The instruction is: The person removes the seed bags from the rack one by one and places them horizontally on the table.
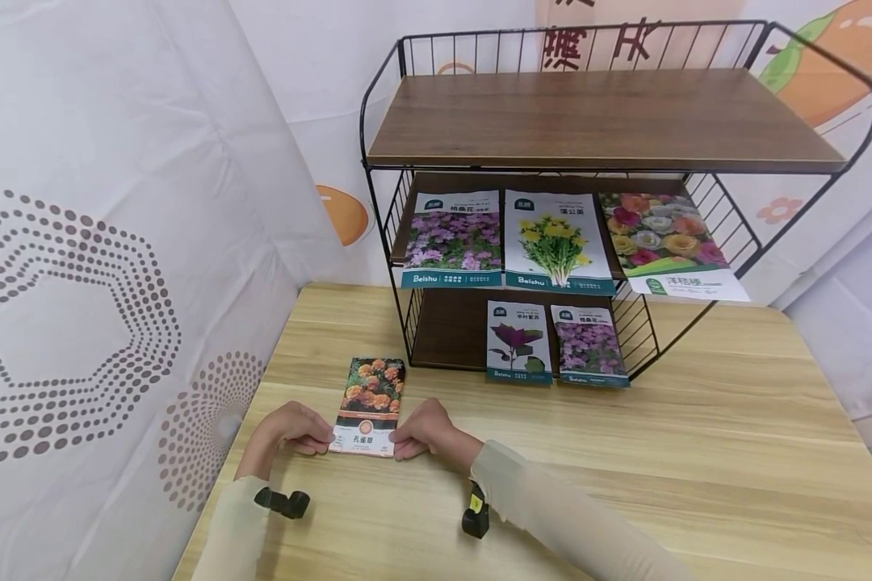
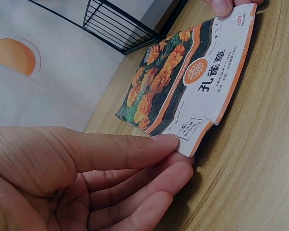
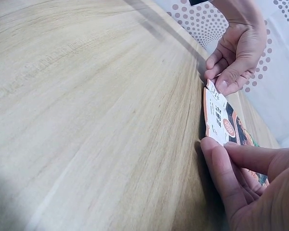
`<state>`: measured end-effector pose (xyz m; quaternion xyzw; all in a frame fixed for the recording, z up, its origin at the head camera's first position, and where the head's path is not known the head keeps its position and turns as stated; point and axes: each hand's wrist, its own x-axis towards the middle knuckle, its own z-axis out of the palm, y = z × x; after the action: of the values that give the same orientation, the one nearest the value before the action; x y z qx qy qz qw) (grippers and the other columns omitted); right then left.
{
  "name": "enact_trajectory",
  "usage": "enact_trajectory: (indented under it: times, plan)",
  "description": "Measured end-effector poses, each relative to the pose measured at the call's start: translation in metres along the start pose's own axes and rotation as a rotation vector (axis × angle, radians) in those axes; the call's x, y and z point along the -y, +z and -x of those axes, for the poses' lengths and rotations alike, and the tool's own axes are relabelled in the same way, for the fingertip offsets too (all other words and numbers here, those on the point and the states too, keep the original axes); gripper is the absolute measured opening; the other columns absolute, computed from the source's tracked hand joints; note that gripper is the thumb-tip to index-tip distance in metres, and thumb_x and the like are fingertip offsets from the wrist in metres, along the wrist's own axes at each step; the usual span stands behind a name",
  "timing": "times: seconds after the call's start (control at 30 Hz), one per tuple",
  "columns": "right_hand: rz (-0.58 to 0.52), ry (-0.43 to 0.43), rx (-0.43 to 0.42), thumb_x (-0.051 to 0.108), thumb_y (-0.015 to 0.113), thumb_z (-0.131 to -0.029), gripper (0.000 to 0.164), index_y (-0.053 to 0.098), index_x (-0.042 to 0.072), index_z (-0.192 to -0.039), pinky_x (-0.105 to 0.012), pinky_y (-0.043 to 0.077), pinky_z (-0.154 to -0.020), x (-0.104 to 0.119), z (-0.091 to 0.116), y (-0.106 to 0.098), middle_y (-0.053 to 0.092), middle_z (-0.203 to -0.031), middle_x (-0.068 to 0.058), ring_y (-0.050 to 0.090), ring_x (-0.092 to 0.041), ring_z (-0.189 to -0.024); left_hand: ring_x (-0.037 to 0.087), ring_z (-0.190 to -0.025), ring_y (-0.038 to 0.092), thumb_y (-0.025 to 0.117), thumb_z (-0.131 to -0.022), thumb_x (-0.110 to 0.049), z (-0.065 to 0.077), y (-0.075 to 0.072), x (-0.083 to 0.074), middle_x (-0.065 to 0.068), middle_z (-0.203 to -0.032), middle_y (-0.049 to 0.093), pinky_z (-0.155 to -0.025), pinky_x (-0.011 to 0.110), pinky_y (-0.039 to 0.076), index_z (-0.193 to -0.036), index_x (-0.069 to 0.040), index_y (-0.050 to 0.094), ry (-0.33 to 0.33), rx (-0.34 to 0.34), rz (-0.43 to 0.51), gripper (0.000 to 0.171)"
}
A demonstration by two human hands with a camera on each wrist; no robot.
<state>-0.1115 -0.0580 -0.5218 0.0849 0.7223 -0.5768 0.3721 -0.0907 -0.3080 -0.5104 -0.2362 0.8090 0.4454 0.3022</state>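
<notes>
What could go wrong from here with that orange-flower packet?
The left hand and right hand pinch the near corners of the orange-flower packet; pulling apart might tear it at the notched edge. It also lies close to the black-framed rack, so sliding right might snag there.

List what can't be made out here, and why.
- Back of the orange packet, all views: faces away from the cameras.
- Its flower end, right wrist view: partly behind the right hand.
- Right hand, left wrist view: mostly cut off by the top edge.
- Fine print on the upper packets, head view: too small.
- Rear of the lower shelf, head view: behind the upper packets.
</notes>
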Motion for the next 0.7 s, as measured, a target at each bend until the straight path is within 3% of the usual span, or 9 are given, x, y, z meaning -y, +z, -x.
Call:
enact_trajectory:
  times: [0.33, 0.7]
  plan:
    - [0.002, 0.000, -0.001, -0.001, 0.076, -0.073, 0.010, 0.069, -0.008, -0.071, -0.031, 0.060, -0.054, -0.0017, -0.0006, 0.0026, 0.068, -0.065, -0.021, 0.069, -0.026, -0.057, 0.013, -0.057, 0.066, 0.075, -0.076, -0.005, 0.0021, -0.0006, 0.0000, 0.008, -0.066, 0.069, -0.055, 0.028, 0.060, -0.086, 0.003, 0.071, 0.008, -0.011, -0.019, 0.014]
    - [0.002, -0.060, 0.002, -0.002, 0.076, -0.073, 0.011, 0.068, -0.010, -0.072, -0.032, 0.059, -0.051, -0.0035, 0.0008, 0.0025, 0.068, -0.066, -0.023, 0.069, -0.029, -0.057, 0.012, -0.056, 0.065, 0.073, -0.078, -0.006, 0.0041, -0.0026, -0.0017, 0.007, -0.066, 0.070, -0.054, 0.025, 0.059, -0.083, 0.001, 0.072, 0.014, -0.008, -0.074, 0.009]
